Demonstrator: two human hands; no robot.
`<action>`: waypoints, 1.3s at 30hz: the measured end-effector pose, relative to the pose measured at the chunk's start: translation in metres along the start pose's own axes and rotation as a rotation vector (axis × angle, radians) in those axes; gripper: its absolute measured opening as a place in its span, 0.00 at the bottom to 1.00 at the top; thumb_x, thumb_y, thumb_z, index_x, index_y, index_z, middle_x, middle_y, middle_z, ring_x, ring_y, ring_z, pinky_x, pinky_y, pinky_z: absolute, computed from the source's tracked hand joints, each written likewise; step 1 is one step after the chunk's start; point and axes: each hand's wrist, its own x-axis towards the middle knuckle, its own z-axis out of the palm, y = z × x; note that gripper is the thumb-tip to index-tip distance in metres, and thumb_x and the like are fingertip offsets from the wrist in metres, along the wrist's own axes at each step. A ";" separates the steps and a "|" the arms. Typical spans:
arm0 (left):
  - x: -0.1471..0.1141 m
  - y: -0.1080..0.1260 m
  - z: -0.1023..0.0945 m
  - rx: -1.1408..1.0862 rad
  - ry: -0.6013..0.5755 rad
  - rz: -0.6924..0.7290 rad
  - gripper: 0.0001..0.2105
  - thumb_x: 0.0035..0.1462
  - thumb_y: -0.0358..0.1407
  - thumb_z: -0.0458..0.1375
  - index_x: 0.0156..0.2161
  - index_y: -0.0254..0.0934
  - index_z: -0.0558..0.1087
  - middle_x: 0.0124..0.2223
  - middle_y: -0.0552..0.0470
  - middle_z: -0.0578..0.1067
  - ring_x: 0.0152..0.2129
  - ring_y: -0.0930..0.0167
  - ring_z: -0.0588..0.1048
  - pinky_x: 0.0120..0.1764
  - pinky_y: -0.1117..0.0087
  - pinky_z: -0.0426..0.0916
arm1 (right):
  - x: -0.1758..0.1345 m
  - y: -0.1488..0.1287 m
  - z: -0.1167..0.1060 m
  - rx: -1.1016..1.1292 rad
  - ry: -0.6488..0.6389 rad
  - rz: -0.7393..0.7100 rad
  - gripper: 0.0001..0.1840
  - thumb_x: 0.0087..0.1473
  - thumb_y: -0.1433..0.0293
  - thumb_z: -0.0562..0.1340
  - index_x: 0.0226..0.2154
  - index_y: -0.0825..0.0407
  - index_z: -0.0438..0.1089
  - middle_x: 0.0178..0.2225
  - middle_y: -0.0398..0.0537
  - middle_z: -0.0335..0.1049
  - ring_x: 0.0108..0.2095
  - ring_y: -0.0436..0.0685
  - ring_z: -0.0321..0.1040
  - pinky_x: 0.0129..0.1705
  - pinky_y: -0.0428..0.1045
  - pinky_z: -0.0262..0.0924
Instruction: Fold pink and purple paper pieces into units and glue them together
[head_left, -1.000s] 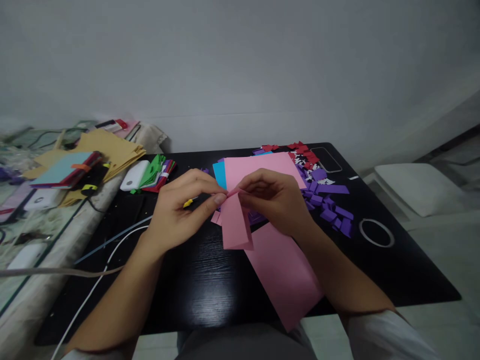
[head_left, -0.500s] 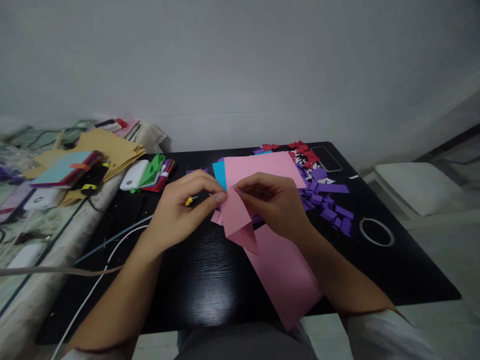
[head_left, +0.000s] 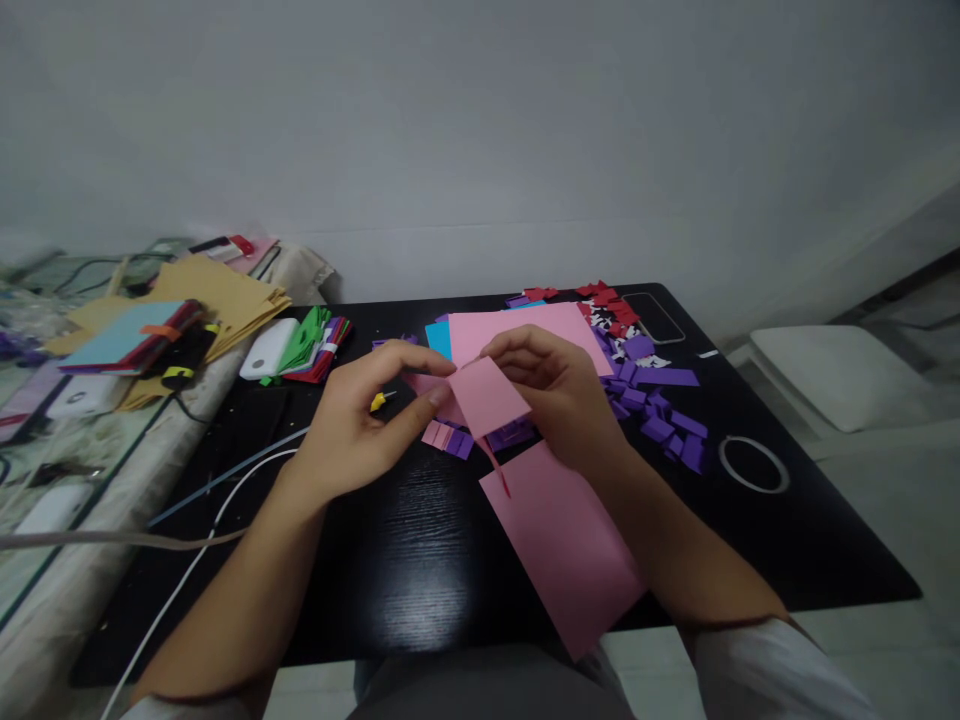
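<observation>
My left hand (head_left: pixel 360 415) pinches the left part of a folded pink paper strip (head_left: pixel 491 398) between thumb and forefinger. At the strip's right side, my right hand (head_left: pixel 555 390) has its fingers curled against the paper, with part of its grip hidden. The strip is held above the table, and a narrow fold hangs from its lower side. Below my right hand a larger pink sheet (head_left: pixel 566 550) lies over the front edge of the table. Small pink pieces (head_left: pixel 435 434) and purple pieces (head_left: pixel 459 443) lie beneath the strip.
Behind my hands lie a pink sheet (head_left: pixel 525 320) and a blue sheet (head_left: pixel 437 338). Purple paper pieces (head_left: pixel 660 428), red scraps (head_left: pixel 615 308) and a ring (head_left: pixel 754 464) are on the right. Left are bundled green papers (head_left: pixel 304 345), a white cable (head_left: pixel 225 500) and a yellow tool (head_left: pixel 378 401).
The pink strip has been turned and folded upward between my fingers, so a flat square face shows. My right hand's fingers have opened slightly and risen. The loose sheets stay put.
</observation>
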 end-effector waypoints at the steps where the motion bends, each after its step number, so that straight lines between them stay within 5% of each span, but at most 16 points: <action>1: 0.001 0.001 0.000 0.012 -0.010 0.030 0.07 0.66 0.33 0.64 0.48 0.40 0.78 0.44 0.49 0.82 0.40 0.68 0.79 0.45 0.64 0.73 | 0.000 0.000 0.000 0.006 -0.012 -0.001 0.20 0.44 0.63 0.81 0.36 0.49 0.77 0.35 0.44 0.81 0.37 0.53 0.79 0.40 0.47 0.74; 20: 0.002 0.016 -0.004 0.008 -0.070 0.130 0.04 0.66 0.29 0.62 0.42 0.41 0.77 0.36 0.51 0.81 0.33 0.70 0.77 0.36 0.65 0.72 | -0.002 0.000 0.001 -0.031 -0.195 -0.004 0.12 0.49 0.64 0.79 0.34 0.49 0.81 0.34 0.43 0.81 0.34 0.52 0.77 0.38 0.48 0.74; 32: -0.001 0.021 -0.010 0.214 -0.113 0.277 0.08 0.67 0.28 0.59 0.46 0.42 0.77 0.40 0.52 0.83 0.39 0.66 0.81 0.46 0.61 0.73 | -0.005 0.001 0.002 -0.039 -0.187 -0.027 0.11 0.48 0.66 0.79 0.34 0.50 0.81 0.33 0.44 0.80 0.33 0.51 0.75 0.37 0.48 0.71; 39: 0.000 0.022 -0.009 0.198 -0.099 0.239 0.08 0.66 0.26 0.60 0.45 0.41 0.77 0.40 0.53 0.83 0.38 0.67 0.81 0.46 0.62 0.72 | -0.004 0.001 0.004 -0.071 -0.164 -0.059 0.11 0.49 0.64 0.79 0.34 0.49 0.81 0.33 0.43 0.79 0.32 0.51 0.74 0.36 0.48 0.70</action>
